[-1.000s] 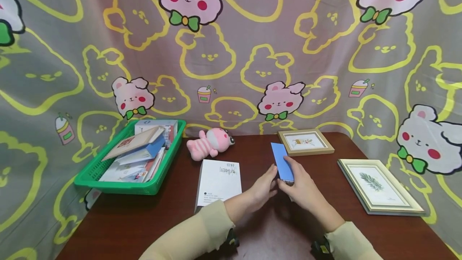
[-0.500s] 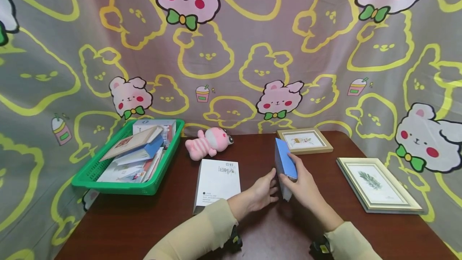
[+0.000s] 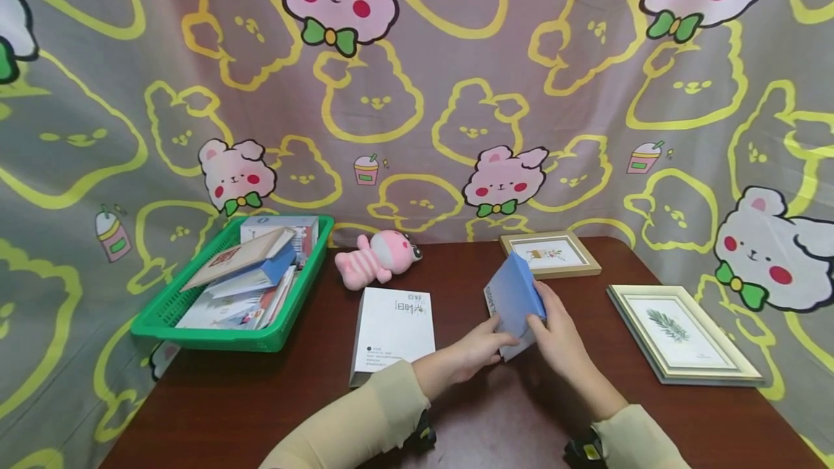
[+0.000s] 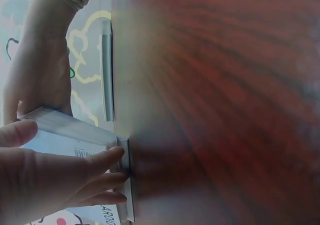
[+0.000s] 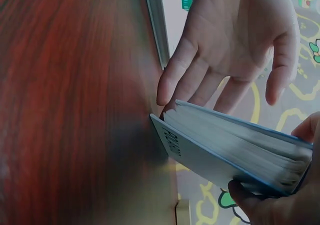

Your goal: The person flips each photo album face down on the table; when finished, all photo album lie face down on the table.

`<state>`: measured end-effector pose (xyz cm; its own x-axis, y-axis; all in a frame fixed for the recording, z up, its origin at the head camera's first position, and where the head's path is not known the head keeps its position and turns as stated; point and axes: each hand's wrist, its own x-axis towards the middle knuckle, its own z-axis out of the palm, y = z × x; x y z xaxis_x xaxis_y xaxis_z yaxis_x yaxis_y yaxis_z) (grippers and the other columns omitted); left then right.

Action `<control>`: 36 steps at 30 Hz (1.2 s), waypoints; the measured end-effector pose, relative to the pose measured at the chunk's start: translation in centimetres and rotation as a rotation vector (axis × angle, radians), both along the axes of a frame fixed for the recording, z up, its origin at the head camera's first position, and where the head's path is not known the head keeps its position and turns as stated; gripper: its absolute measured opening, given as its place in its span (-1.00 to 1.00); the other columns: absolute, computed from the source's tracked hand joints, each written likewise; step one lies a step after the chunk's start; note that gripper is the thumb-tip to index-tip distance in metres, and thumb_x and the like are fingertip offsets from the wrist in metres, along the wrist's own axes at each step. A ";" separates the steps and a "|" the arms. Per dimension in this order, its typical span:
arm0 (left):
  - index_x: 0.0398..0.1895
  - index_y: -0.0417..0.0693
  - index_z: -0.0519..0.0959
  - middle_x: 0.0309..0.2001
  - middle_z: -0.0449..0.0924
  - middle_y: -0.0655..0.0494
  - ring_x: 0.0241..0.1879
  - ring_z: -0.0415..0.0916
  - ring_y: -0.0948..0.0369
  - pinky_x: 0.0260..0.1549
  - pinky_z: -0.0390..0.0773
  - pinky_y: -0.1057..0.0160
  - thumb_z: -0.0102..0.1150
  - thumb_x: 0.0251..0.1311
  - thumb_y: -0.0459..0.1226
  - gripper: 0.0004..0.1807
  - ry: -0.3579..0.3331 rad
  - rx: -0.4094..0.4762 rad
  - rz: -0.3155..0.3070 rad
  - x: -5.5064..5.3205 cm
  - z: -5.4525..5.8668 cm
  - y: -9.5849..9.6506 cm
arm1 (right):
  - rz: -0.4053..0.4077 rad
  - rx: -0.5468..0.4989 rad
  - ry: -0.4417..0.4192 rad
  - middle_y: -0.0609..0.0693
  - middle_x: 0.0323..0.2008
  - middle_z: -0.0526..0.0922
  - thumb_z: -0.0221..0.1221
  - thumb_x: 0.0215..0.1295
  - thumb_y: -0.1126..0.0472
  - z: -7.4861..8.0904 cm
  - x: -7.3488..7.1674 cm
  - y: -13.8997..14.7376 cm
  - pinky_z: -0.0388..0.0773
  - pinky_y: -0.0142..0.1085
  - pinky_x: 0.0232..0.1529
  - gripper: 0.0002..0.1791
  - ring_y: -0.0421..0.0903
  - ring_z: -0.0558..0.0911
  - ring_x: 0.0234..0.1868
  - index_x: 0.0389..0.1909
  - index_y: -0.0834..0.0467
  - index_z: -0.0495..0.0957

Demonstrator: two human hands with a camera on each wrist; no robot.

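Note:
A small blue photo album (image 3: 508, 299) with dark lettering on its cover is held tilted above the table. My right hand (image 3: 562, 331) grips it from the right, thumb on one cover and fingers on the other side. From the left, my left hand (image 3: 472, 355) reaches to its lower part. In the left wrist view, the left fingers (image 4: 102, 182) lie nearly straight along the album's edge. The right wrist view shows the album's pages (image 5: 245, 147) slightly fanned between the covers, with the left palm (image 5: 235, 40) facing them.
A white book (image 3: 394, 331) lies left of my hands. Behind it rests a pink plush toy (image 3: 365, 266). The green basket (image 3: 302, 295) at left holds several books and cards. Two picture frames lie right: a small frame (image 3: 573, 271) and a larger frame (image 3: 717, 376).
The album has turned from nearly edge-on to show its lettered cover toward the left. My left hand has come in to touch it, while the right hand keeps its grip.

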<state>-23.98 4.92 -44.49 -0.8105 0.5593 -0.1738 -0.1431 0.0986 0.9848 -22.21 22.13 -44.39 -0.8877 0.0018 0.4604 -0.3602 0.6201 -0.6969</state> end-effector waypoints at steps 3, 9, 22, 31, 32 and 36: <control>0.60 -0.38 -0.09 0.56 0.02 -0.28 0.50 0.06 -0.06 0.33 0.28 -0.18 0.11 0.28 -0.29 -0.09 -0.001 -0.004 0.015 0.1 0.1 0.0 | -0.013 0.005 -0.036 0.39 0.40 0.29 -0.01 0.33 0.37 0.0 0.1 0.2 0.35 0.25 0.19 -0.33 0.34 0.43 0.24 0.49 0.35 0.19; 0.56 -0.47 -0.06 0.57 -0.07 -0.33 0.47 0.11 -0.03 0.33 0.29 -0.16 0.05 0.08 -0.39 -0.05 0.012 -0.014 0.026 0.2 0.0 0.2 | -0.078 0.022 -0.127 0.42 0.37 0.36 -0.06 0.39 0.33 0.1 0.4 0.4 0.38 0.19 0.17 -0.35 0.31 0.47 0.23 0.50 0.34 0.17; 0.52 -0.51 0.08 0.54 0.03 -0.31 0.41 0.16 0.01 0.33 0.29 -0.12 0.06 -0.01 -0.39 -0.08 0.092 -0.096 0.016 0.3 -0.1 0.2 | -0.146 0.059 -0.241 0.51 0.33 0.35 -0.10 0.40 0.35 0.0 0.6 0.8 0.31 0.21 0.29 -0.37 0.39 0.41 0.32 0.46 0.48 0.14; 0.44 -0.46 0.28 0.47 0.14 -0.27 0.38 0.16 0.07 0.35 0.15 0.15 0.16 0.03 -0.34 -0.19 0.265 -0.254 0.006 0.3 0.0 0.1 | -0.131 0.106 -0.328 0.56 0.36 0.26 -0.15 0.44 0.32 -0.2 0.6 1.1 0.26 0.23 0.33 -0.33 0.41 0.33 0.38 0.48 0.56 0.01; 0.41 -0.46 0.31 0.44 0.17 -0.26 0.33 0.19 0.07 0.32 0.19 0.17 0.17 0.03 -0.34 -0.21 0.285 -0.263 0.003 0.3 0.0 0.1 | -0.131 0.107 -0.332 0.56 0.36 0.26 -0.15 0.44 0.31 -0.3 0.6 1.1 0.27 0.23 0.32 -0.33 0.41 0.33 0.37 0.48 0.57 0.01; 0.40 -0.43 0.34 0.42 0.15 -0.26 0.28 0.24 0.05 0.25 0.28 0.20 0.23 0.03 -0.32 -0.22 0.352 -0.334 -0.003 0.6 0.1 0.2 | -0.133 0.106 -0.341 0.58 0.35 0.26 -0.16 0.43 0.31 -0.5 0.6 1.1 0.29 0.24 0.31 -0.33 0.42 0.34 0.36 0.47 0.58 0.00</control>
<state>-23.39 5.15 -44.40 -0.8510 0.5217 -0.0597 0.1935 0.4172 0.8880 -21.62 23.27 -44.86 -0.9852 0.0957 0.1423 -0.0299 0.7212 -0.6920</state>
